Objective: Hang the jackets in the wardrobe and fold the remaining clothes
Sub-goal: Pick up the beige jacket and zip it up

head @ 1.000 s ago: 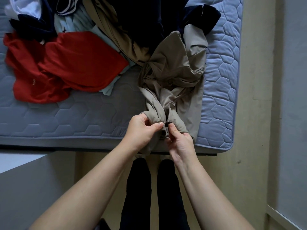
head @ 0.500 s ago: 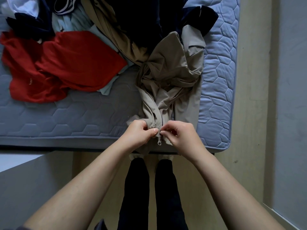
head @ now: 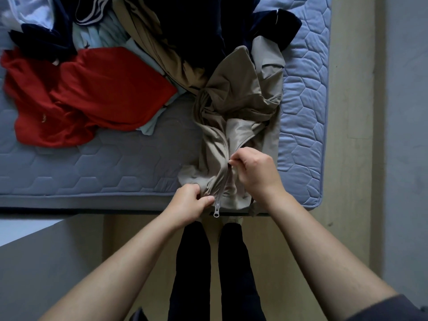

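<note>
**R hand** (head: 253, 172): thumb and forefinger pressed together, pinching the zipper (head: 222, 185) of the beige jacket (head: 234, 98) at the upper end of the joined stretch. Other fingers curled. There is a small dark item at the fingertips; cannot tell if it is the slider.

**L hand** (head: 190, 205): fingers curled w/ thumb on top, gripping the jacket hem just left of the zipper. The hands are near each other, R further up the bed than L, w/ the closed zip length running btwn them. A pale pull tab (head: 216, 213) hangs from the zip's lower end over the bed edge, just beside the L thumb.

**Jacket:** lies crumpled on the mattress (head: 303, 107) near its right-hand corner. The hem is at the near edge and the rest is bunched away from the person. Beyond the R-hand pinch the two front edges part.

**Surroundings:** the jacket's far end touches a heap of other clothes, incl. a dark navy garment (head: 185, 24), a tan garment (head: 159, 49) and a pale blue garment (head: 102, 35). A red garment (head: 97, 96) is spread to the left, well apart from both hands, w/ a white cloth (head: 32, 12) at the top-left corner. The mattress is blue, quilted in hexagons. Below it are the person's legs (head: 192, 262) in dark trousers, on a pale floor (head: 347, 158) close against the bed edge.
</note>
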`<act>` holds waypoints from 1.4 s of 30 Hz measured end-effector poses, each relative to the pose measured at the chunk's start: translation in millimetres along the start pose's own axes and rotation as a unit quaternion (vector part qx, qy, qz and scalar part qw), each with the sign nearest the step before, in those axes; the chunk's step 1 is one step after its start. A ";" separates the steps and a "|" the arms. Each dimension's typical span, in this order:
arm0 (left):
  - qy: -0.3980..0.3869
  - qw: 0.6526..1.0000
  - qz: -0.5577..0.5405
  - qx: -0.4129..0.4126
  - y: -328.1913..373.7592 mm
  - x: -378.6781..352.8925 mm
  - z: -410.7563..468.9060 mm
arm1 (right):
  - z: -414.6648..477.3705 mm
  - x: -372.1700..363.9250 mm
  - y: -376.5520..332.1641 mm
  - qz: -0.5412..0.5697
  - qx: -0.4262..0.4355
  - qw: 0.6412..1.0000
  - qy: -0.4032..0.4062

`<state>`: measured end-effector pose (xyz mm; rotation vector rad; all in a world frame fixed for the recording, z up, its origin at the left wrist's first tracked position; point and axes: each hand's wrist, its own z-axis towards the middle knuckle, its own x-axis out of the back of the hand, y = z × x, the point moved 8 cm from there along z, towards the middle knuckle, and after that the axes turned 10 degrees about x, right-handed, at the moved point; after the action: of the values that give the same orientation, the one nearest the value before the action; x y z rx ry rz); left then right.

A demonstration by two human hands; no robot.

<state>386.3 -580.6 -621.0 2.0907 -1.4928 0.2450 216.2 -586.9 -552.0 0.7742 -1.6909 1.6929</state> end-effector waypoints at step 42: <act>0.137 0.982 0.012 -0.132 107.5 46.4 45.5 | 36.2 16.4 30.6 -0.026 -0.091 0.995 0.037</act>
<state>297.2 -667.2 -602.5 1.7527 -1.3073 0.3129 181.4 -622.5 -558.5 0.6569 -1.7308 1.4891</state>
